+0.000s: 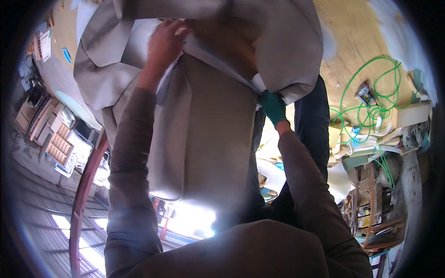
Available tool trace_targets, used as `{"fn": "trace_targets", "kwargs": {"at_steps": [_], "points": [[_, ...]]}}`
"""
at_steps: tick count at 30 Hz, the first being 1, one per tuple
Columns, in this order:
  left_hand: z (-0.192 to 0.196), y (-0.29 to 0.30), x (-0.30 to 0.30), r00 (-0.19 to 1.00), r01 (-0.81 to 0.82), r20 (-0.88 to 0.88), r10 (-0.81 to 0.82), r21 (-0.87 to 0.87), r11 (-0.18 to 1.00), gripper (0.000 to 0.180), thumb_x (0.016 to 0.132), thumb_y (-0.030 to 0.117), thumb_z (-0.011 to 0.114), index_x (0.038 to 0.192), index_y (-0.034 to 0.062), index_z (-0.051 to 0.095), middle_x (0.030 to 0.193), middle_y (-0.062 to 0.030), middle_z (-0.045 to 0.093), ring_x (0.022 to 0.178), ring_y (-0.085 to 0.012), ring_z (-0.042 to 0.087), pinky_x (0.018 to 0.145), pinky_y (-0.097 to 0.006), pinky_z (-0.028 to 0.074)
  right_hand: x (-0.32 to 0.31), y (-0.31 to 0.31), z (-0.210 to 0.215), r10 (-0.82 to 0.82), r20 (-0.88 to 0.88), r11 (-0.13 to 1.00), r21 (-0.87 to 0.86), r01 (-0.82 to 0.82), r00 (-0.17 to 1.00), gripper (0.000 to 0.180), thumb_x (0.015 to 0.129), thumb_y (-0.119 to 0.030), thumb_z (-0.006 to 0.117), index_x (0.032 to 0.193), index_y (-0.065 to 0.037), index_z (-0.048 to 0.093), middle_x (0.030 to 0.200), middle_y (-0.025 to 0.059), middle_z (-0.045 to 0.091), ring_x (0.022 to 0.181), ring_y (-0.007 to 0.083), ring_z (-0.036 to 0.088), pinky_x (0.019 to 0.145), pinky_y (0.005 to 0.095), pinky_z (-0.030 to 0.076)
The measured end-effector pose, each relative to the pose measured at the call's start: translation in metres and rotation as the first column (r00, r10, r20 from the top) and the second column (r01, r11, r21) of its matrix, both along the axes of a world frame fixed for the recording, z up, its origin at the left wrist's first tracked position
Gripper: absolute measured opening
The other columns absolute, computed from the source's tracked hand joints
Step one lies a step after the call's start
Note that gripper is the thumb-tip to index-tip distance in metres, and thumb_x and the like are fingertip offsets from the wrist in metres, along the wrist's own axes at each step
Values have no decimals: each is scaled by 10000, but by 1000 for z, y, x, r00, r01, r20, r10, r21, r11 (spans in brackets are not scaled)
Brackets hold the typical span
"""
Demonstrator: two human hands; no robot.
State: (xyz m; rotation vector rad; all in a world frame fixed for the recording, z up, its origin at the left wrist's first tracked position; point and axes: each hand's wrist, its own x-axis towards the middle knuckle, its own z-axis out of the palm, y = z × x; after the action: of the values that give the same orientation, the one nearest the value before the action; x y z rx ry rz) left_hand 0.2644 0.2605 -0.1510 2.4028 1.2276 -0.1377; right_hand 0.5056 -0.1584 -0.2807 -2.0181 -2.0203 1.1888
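In front of me stands a padded furniture piece point(218, 129) covered in grey-brown, leather-like upholstery. Its loose cover point(289, 41) is folded back in wide flaps around the top, and brown board or wood point(227, 39) shows in the gap. My bare left hand point(167, 46) reaches into the upper left of that gap, next to pale lining; its fingers are bent but smeared by motion, so their hold is unclear. At the right edge, my right hand point(273, 107), in a green glove, is closed on the cover's edge, by a pale rolled part.
A tangled green hose point(371, 111) lies on the tan surface at right, beside a small dark packet point(366, 94) and a heap of foam and fabric scraps point(371, 143). A red metal post point(85, 199) rises at left, near a wooden crate point(59, 144). A dark-trousered leg point(311, 125) stands behind my right hand.
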Motion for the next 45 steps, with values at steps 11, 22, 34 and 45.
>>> {"fn": "trace_targets", "kwargs": {"at_steps": [11,22,34,45], "points": [[-75,-160,135,607,566,2,-795,-702,431,240,871,227,723,1047,97,822,1051,-182,781,996,-356,755,864,-489,603,-31,5,37,-670,-153,710,-419,566,727,313,960,-351,696,1096,-72,737,1078,217,743,1023,433,706,869,530,563],[-66,-163,154,560,379,-86,-824,-858,347,355,966,312,641,1190,78,786,1168,-237,759,1097,-411,731,971,-513,578,-68,-13,20,-676,-140,737,-156,658,724,296,1036,-381,597,1126,-144,750,1018,182,738,928,414,714,780,542,564],[-83,-180,139,583,601,340,-738,-792,110,255,911,266,701,1089,109,794,1137,-168,754,1071,-356,742,891,-518,602,-45,6,15,-546,6,797,-303,522,837,379,1038,-448,574,914,-170,799,868,182,733,786,419,716,665,553,566],[1,-58,114,900,346,-22,-436,-574,742,301,918,185,733,1210,117,759,1269,-143,724,1176,-381,681,1011,-493,539,22,83,89,-166,-77,945,-297,137,983,240,977,-293,622,845,-131,738,816,169,752,770,394,745,705,540,581]]}}
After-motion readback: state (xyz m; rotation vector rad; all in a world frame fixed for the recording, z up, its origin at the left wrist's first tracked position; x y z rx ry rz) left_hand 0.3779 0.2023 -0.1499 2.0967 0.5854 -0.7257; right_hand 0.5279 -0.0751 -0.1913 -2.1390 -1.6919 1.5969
